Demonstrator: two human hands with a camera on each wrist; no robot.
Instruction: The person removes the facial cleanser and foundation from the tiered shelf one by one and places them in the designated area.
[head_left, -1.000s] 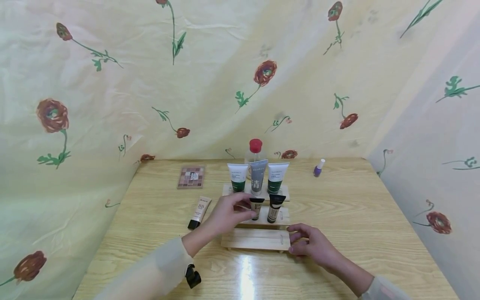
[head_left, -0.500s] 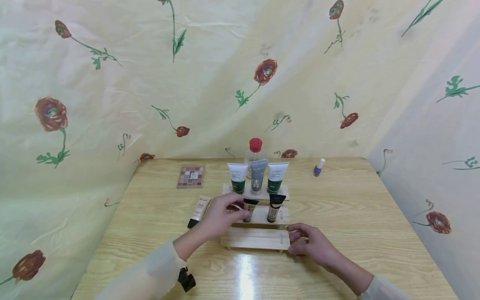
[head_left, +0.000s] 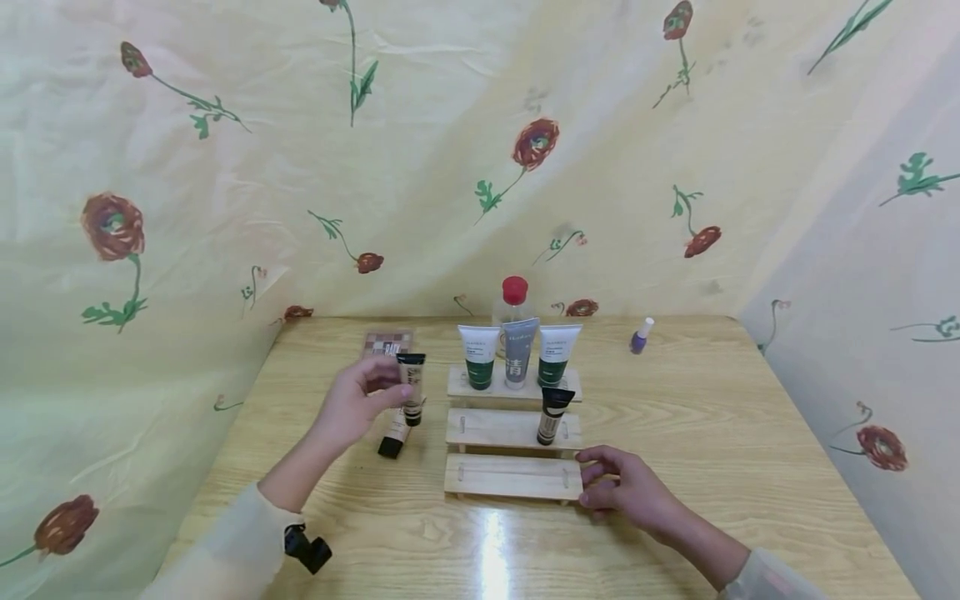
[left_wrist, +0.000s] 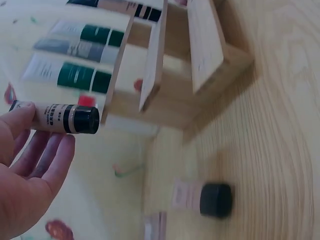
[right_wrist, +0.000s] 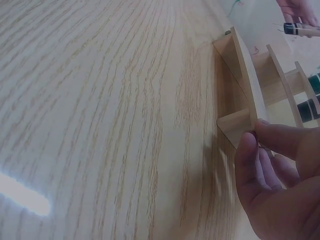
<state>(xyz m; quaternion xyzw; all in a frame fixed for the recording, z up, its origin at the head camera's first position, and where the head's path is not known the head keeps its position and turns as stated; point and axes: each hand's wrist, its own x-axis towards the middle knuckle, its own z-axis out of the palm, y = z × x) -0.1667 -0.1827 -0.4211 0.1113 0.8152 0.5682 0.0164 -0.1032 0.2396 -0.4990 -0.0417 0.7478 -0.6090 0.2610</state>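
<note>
In the head view my left hand [head_left: 356, 404] pinches a small beige cosmetic tube [head_left: 412, 390] with a black cap pointing down. Held in the air left of the three-tier wooden rack [head_left: 510, 477], it partly covers a BB cream tube [head_left: 394, 440] lying on the table. The left wrist view shows the held tube [left_wrist: 56, 118] between thumb and fingers. My right hand [head_left: 626, 489] grips the right end of the lowest tier; in the right wrist view, thumb and fingertips pinch the rack's edge [right_wrist: 252, 95]. A similar black-capped tube [head_left: 551, 421] stands on the middle tier.
Two white-and-green tubes [head_left: 478, 354] flank a grey tube [head_left: 517, 354] on the top tier. Behind them stands a red-capped bottle [head_left: 514, 289]. A palette [head_left: 382, 342] lies at back left, and purple nail polish [head_left: 639, 340] stands at back right.
My left hand has lifted the small beige tube off the middle tier and carried it left, beyond the rack. The right hand has stayed at the rack's lower right end.
</note>
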